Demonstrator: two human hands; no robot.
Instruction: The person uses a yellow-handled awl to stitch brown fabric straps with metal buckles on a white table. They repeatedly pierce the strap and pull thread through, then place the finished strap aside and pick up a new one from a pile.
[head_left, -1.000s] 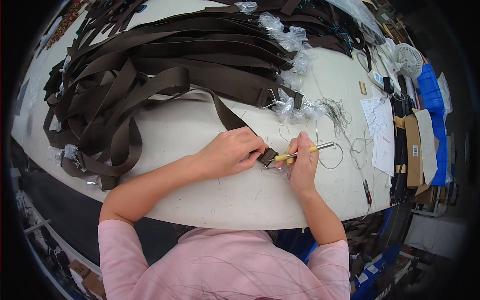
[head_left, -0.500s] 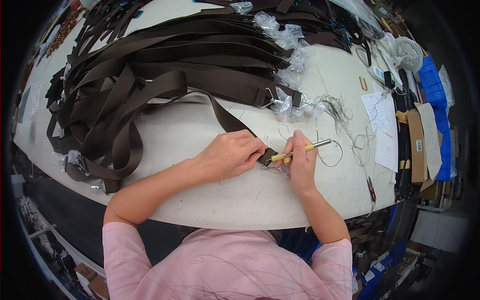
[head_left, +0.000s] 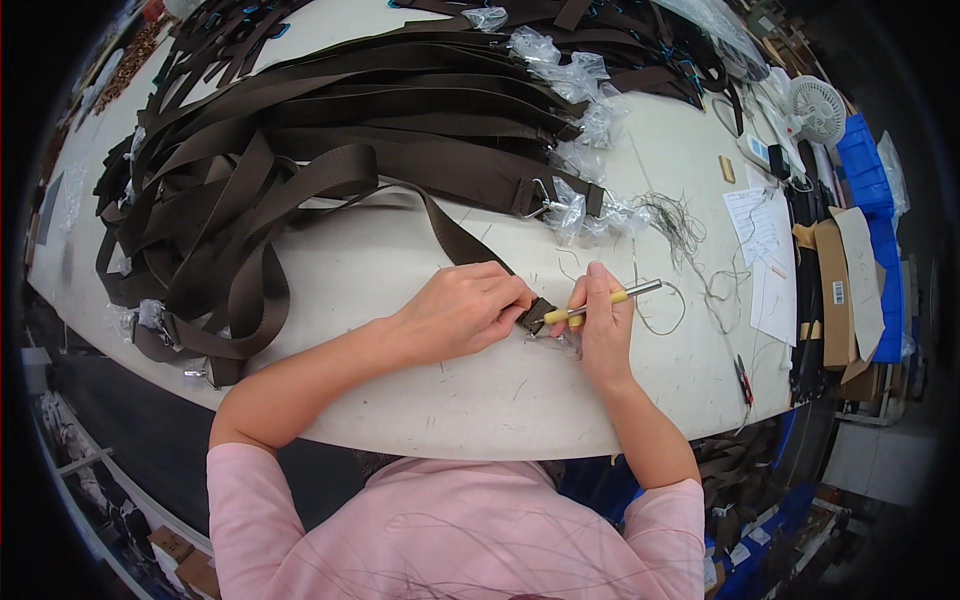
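My left hand (head_left: 468,308) is closed in a pinch on the end of a dark brown webbing strap (head_left: 455,240), just behind its folded end. At that end, metal hardware and clear plastic wrap (head_left: 570,345) show in part between my hands. In my right hand (head_left: 603,320) is a pen-shaped tool (head_left: 625,294) with a yellow handle and a metal end; the fingers wrap round it. The yellow tip lies at the strap's folded end. From the metal end a thin cord (head_left: 682,310) loops over the table. My right fingertips partly hide the plastic wrap.
A large pile of brown straps (head_left: 330,110) with plastic-wrapped metal hooks covers the table's far and left side. Loose threads (head_left: 675,225), paper sheets (head_left: 760,230), small snips (head_left: 743,380), a white fan (head_left: 817,108) and a cardboard box (head_left: 835,290) are at the right. The white table (head_left: 480,400) curves in front of me.
Almost nothing differs. Both hands keep their places at the strap's end, with at most a slight shift of the strap and the tool.
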